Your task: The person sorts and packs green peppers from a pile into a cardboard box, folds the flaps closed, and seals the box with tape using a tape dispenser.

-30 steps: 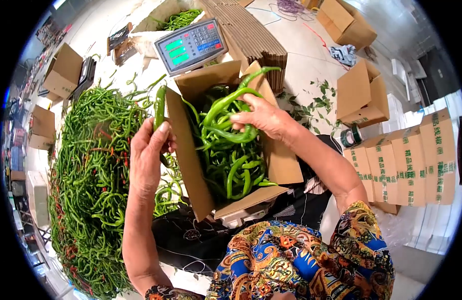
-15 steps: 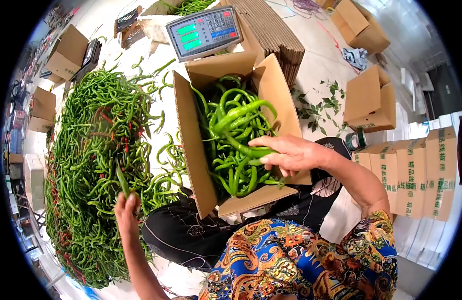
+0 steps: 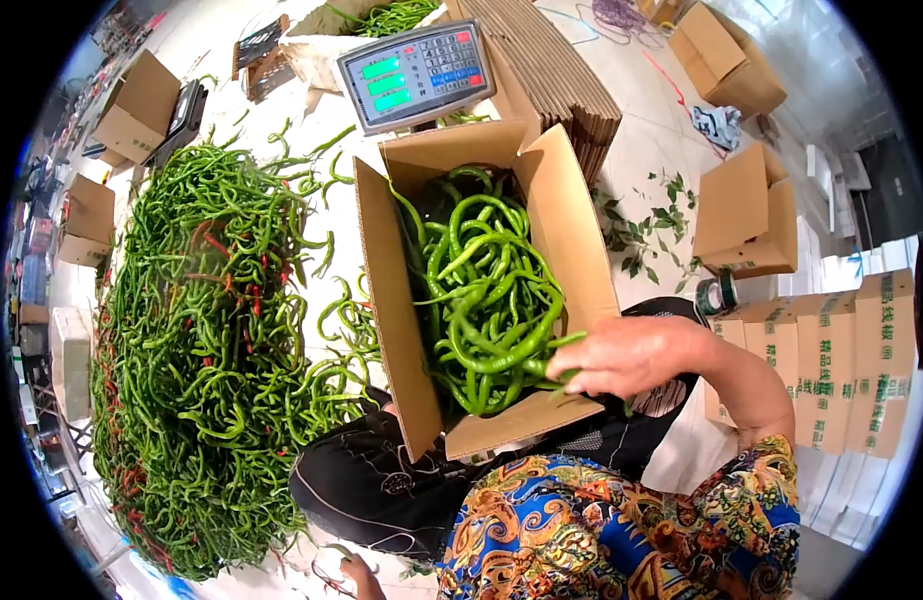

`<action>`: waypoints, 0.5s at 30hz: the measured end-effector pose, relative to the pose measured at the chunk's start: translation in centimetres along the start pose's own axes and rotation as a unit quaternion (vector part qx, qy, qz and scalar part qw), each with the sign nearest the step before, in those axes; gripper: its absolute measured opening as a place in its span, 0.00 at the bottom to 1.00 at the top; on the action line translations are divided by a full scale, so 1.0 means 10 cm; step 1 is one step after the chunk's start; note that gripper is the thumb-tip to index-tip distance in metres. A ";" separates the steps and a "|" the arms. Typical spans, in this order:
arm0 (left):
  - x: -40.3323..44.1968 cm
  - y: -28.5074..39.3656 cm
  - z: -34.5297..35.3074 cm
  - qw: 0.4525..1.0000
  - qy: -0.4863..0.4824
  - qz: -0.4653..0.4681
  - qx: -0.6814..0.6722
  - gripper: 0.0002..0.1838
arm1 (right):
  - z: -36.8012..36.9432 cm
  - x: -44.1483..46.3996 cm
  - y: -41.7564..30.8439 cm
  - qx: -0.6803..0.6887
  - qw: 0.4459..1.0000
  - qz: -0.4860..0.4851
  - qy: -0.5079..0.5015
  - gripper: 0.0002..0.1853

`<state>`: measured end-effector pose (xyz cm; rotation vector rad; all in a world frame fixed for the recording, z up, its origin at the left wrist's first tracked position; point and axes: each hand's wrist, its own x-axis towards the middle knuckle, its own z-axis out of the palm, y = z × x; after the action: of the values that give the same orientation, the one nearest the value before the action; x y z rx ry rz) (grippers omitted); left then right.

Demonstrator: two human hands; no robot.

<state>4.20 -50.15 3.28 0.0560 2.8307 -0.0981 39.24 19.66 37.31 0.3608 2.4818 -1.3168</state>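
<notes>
Littering pale floor point(image 3: 646, 150): stray peppers point(image 3: 327, 255)

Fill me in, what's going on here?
A person is handling long green peppers by hand. The right hand is over the near right corner of an open cardboard box, fingers at the green peppers inside; whether it grips one is unclear. The left hand is low at the picture's bottom edge, too blurred to tell if it holds anything. A big pile of mostly green peppers, some red, lies left of the box. Beyond the box, a scale display is lit.
</notes>
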 end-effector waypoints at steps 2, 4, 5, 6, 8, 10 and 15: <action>0.34 -0.02 0.18 0.991 0.072 0.094 -0.055 0.19 | -0.15 -0.06 -0.08 0.025 0.999 0.041 0.004 0.13; 0.53 -0.14 0.24 0.968 0.135 0.184 -0.104 0.20 | -0.29 -0.13 0.04 0.005 0.996 0.066 0.066 0.12; 0.53 0.57 -0.37 0.937 -0.087 0.063 -0.332 0.19 | -0.32 -0.13 0.04 -0.054 0.986 0.128 0.097 0.11; 0.04 1.75 -1.29 0.890 -0.061 0.179 -0.415 0.20 | -0.34 -0.11 0.01 -0.114 0.967 0.188 0.127 0.10; 0.35 2.55 -1.84 0.862 0.005 0.365 -0.352 0.11 | -0.26 -0.13 -0.06 -0.152 0.964 0.190 0.105 0.10; 0.15 3.64 -2.69 0.801 -0.123 0.349 -0.470 0.09 | -0.18 -0.19 -0.02 -0.127 0.978 0.137 0.088 0.10; -1.18 5.22 -3.73 0.706 -0.195 0.628 -0.262 0.17 | -0.41 -0.43 -0.21 -0.068 0.966 0.216 0.122 0.08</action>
<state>6.74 4.34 39.13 1.5373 1.7385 0.8559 41.87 21.54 42.73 1.0180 2.4671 -0.9664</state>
